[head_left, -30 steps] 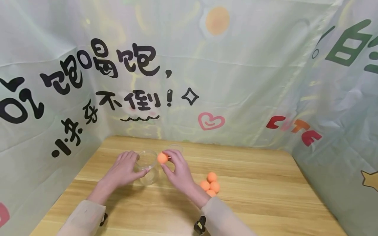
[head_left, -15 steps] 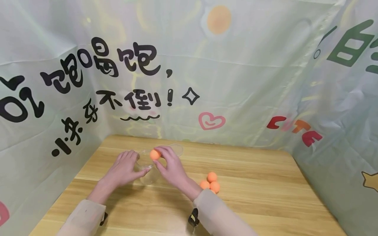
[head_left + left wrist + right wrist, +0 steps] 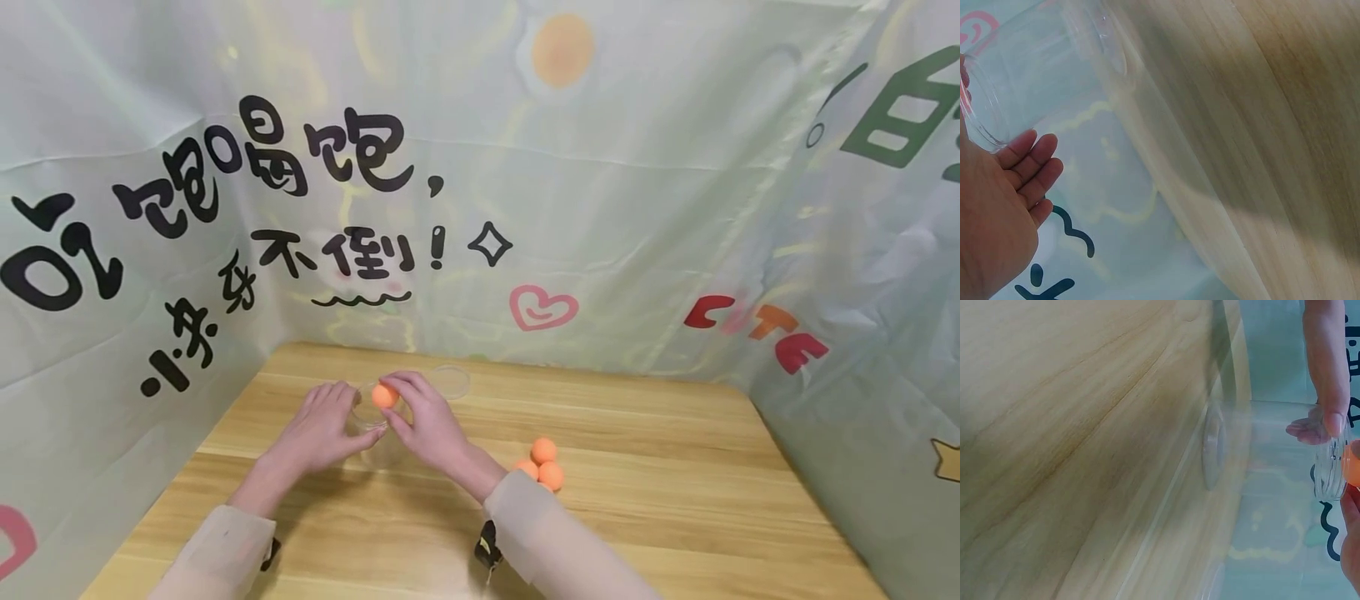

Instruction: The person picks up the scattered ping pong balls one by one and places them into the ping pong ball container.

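Observation:
A clear plastic jar [image 3: 1266, 450] stands upright on the table, and no ball shows inside it. My left hand [image 3: 318, 429] grips it near the rim, thumb on the near side and fingers round the far left. Between the thumb and fingertips of my right hand [image 3: 431, 425] is an orange ping-pong ball [image 3: 385, 396], held right at the mouth of the jar. The right wrist view shows the ball [image 3: 1352, 465] close against the rim. Several more orange ping-pong balls [image 3: 543, 451] lie clustered on the table, partly hidden by the right sleeve.
A clear round lid [image 3: 452, 382] lies flat behind the right hand. The wooden table [image 3: 660, 467] ends at printed fabric walls [image 3: 637, 208] at the back and on both sides.
My right hand has carried the ping-pong ball leftward from beside the jar to over its mouth. The left hand keeps its grip on the jar.

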{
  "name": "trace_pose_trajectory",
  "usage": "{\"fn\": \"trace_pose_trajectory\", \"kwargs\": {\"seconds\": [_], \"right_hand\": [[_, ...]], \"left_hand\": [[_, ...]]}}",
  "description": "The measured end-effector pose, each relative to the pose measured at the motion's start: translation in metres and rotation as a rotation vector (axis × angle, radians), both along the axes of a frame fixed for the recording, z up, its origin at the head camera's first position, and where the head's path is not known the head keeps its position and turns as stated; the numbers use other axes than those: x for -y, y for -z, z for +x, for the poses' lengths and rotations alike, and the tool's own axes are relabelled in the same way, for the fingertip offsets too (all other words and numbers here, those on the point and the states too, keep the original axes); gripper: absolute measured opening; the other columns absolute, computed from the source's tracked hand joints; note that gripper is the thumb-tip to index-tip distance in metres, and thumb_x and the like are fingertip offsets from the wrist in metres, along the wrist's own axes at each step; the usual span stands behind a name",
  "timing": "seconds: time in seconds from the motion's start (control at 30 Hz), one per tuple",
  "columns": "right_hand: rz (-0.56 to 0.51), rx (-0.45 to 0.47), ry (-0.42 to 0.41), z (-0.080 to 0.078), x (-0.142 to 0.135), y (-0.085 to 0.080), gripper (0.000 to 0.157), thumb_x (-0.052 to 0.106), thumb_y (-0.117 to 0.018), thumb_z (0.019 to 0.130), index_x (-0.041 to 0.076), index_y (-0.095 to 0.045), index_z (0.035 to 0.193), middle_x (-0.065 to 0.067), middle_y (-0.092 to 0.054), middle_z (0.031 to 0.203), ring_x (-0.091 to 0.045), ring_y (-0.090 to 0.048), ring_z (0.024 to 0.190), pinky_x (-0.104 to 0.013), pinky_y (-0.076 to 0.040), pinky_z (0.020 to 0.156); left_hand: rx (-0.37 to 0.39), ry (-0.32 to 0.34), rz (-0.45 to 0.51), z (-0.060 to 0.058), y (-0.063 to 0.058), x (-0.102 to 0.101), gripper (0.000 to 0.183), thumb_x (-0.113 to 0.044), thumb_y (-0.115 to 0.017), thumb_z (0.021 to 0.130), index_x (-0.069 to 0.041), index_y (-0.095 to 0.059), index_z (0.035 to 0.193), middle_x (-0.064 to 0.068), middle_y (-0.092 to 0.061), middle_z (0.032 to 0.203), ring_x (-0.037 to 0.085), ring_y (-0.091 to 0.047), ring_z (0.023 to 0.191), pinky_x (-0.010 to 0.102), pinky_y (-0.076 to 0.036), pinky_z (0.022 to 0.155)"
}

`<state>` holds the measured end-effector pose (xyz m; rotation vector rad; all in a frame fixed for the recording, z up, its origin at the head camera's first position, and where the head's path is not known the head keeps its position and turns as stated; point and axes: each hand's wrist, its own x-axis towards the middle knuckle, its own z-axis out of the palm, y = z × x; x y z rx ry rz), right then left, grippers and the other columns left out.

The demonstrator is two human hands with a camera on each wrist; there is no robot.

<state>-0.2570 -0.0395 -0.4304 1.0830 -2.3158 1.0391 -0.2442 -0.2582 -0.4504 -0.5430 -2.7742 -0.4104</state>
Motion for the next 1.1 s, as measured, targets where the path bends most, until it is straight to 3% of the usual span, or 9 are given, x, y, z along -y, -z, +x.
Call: {"fn": "trace_pose_trajectory", "kwargs": {"seconds": [0.4,0.77,1.1], "right_hand": [[0.046,0.021,-0.002,-0.0021,-0.0022,-0.0020,0.050,0.011,-0.074,0.096,0.005,-0.057,0.143,-0.009,-0.057,0.144,-0.023,-0.057,0.133,-0.031,-0.046,0.112],[0.019,-0.016,-0.018,-0.0011,-0.0024,-0.0015,0.050,0.009,-0.076,0.094,0.002,-0.059,0.140,-0.011,-0.059,0.141,-0.024,-0.057,0.133,-0.030,-0.044,0.114],[-0.024,-0.016,0.002,0.0024,-0.0085,-0.0042,0.047,0.010,-0.075,0.095,0.006,-0.060,0.140,-0.006,-0.058,0.142,-0.021,-0.057,0.133,-0.030,-0.046,0.112]], "left_hand": [[-0.002,-0.005,-0.010,-0.0007,-0.0006,-0.0011,0.068,-0.062,-0.070,0.089,0.001,-0.061,0.114,0.009,-0.059,0.105,0.035,-0.054,0.111,0.059,-0.038,0.109],[-0.008,-0.008,0.000,0.0015,-0.0023,-0.0032,0.064,-0.058,-0.073,0.089,0.001,-0.062,0.113,0.008,-0.059,0.103,0.035,-0.054,0.109,0.059,-0.038,0.107],[-0.001,-0.017,0.011,0.0020,-0.0032,-0.0038,0.069,-0.064,-0.070,0.089,0.001,-0.062,0.112,0.006,-0.058,0.099,0.032,-0.055,0.104,0.058,-0.038,0.107]]}}
